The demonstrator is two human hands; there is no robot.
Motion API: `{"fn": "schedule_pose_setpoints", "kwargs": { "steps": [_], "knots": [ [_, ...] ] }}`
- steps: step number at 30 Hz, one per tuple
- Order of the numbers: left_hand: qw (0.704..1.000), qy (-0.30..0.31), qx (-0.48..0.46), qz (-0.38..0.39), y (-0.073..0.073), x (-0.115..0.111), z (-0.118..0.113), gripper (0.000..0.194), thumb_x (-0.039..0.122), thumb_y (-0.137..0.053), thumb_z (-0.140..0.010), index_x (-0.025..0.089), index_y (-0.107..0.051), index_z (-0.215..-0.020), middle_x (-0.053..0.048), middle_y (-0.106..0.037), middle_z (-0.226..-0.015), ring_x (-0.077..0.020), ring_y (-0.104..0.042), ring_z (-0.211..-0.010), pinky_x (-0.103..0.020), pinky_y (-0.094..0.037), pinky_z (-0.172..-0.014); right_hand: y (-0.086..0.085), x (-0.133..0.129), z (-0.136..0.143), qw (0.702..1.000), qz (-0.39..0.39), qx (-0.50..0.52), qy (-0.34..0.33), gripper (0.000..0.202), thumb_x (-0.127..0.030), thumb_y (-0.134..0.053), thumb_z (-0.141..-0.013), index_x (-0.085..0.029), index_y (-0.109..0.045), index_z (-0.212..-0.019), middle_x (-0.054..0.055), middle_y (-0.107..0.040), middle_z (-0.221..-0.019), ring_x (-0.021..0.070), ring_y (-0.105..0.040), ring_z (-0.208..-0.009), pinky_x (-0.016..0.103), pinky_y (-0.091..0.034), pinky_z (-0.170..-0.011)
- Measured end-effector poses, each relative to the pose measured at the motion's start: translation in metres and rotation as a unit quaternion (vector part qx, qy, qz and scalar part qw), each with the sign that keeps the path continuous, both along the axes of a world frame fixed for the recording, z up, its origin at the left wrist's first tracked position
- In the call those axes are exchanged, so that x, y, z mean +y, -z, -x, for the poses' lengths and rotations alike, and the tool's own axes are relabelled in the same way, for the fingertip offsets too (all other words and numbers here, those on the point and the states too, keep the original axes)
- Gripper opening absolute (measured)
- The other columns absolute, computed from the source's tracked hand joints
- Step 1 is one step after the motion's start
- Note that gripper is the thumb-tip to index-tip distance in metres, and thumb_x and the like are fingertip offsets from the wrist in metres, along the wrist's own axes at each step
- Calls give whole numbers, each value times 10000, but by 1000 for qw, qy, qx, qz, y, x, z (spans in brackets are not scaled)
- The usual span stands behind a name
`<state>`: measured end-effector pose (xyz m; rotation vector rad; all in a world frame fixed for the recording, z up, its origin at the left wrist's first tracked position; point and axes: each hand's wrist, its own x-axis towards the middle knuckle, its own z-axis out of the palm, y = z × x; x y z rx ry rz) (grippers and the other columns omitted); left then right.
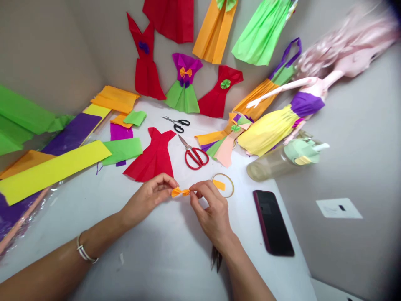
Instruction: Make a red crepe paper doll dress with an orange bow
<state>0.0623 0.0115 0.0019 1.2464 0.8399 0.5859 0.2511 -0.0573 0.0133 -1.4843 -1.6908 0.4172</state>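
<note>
Orange paper bow (181, 192) — pinched at both ends between two bare hands, held just over the white table (163, 242), in front of the red paper dress (153, 155). Left hand (153, 194): fingertips closed on the bow's left end, bracelet (84, 249) on that wrist. Right hand (211, 207): thumb and finger closed on the right end; metal tool (216, 258) partly hidden under that wrist. I see a tape ring (232, 187) right of the bow, small orange strip (219, 184) within its outline. Beyond: red-handled scissors (196, 158), black-handled scissors (178, 123). Phone (273, 222) at right, bottle (271, 166) behind it, lying tilted, near the doll (308, 100) in a yellow skirt. Crepe paper strips (56, 171) at left — more paper dresses (186, 83) up against the wall.
</note>
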Motion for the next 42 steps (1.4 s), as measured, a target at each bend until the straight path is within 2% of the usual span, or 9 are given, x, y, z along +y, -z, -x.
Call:
{"fn": "schedule_pose_setpoints", "kwargs": {
  "steps": [3, 9, 14, 17, 20, 24, 29, 33, 42],
  "knots": [
    [998, -51, 19, -28, -4, 1, 1, 185, 401, -589, -911, 226, -584, -973, -16, -627, -1036, -183, -593, -1014, -288, -452, -893, 2, -1, 0, 997, -20, -72, -9, 150, -122, -498, -934, -207, -616, -968, 43, -611, -912, 129, -604, -757, 239, -472, -658],
    [1000, 18, 9, -6, -6, -2, -1, 199, 415, -604, -904, 219, -574, -926, 15, -582, -908, -142, -555, -860, -253, -438, -782, 5, -1, 1, 984, -65, -166, -9, 161, -102, -511, -922, -198, -630, -974, 51, -649, -900, 132, -617, -749, 230, -473, -658],
    [999, 37, 4, 3, -5, -2, 0, 202, 397, -636, -887, 218, -560, -941, 20, -558, -917, -129, -530, -843, -243, -421, -765, 4, 1, 1, 972, -98, -215, 17, 154, -80, -547, -892, -189, -632, -960, 53, -665, -883, 138, -608, -717, 235, -449, -614],
    [999, 39, -3, 6, -2, -3, 0, 190, 368, -659, -876, 219, -558, -935, 22, -561, -914, -126, -532, -847, -236, -426, -764, 4, 0, 2, 973, -97, -209, 17, 149, -81, -540, -895, -188, -632, -943, 52, -664, -878, 141, -606, -720, 240, -448, -619],
    [999, 23, -21, 32, 2, -4, -1, 169, 339, -668, -870, 211, -563, -905, 24, -564, -883, -124, -547, -843, -237, -441, -771, 4, -2, 4, 989, -57, -136, 6, 153, -109, -509, -917, -197, -624, -968, 56, -647, -908, 146, -612, -763, 250, -465, -663],
    [993, -4, -65, 101, 4, -4, -3, 149, 310, -666, -868, 195, -571, -874, 18, -588, -848, -133, -596, -833, -281, -475, -830, 1, 0, 5, 996, 58, 66, 29, 130, -198, -554, -902, -214, -620, -1013, 41, -629, -921, 148, -606, -769, 273, -486, -715],
    [980, -39, -103, 165, 5, -4, -5, 137, 286, -671, -863, 188, -575, -871, 7, -617, -848, -145, -623, -845, -324, -499, -871, -6, 6, 4, 924, 236, 300, 24, 160, -324, -634, -848, -200, -649, -950, 20, -649, -864, 142, -585, -745, 264, -466, -677],
    [981, -42, -110, 156, 7, -8, -8, 128, 281, -672, -864, 189, -583, -867, 7, -627, -858, -142, -626, -851, -334, -488, -911, -4, 6, 8, 895, 265, 359, 13, 163, -329, -677, -811, -189, -649, -889, -8, -623, -772, 112, -534, -659, 239, -416, -615],
    [998, -10, -24, 52, -2, -11, -7, 157, 358, -640, -880, 208, -595, -890, 20, -584, -876, -124, -548, -818, -231, -449, -762, -1, 5, 8, 890, 257, 375, 19, 98, -272, -676, -785, -186, -641, -815, -10, -630, -770, 120, -550, -688, 242, -426, -649]
  ]
}}
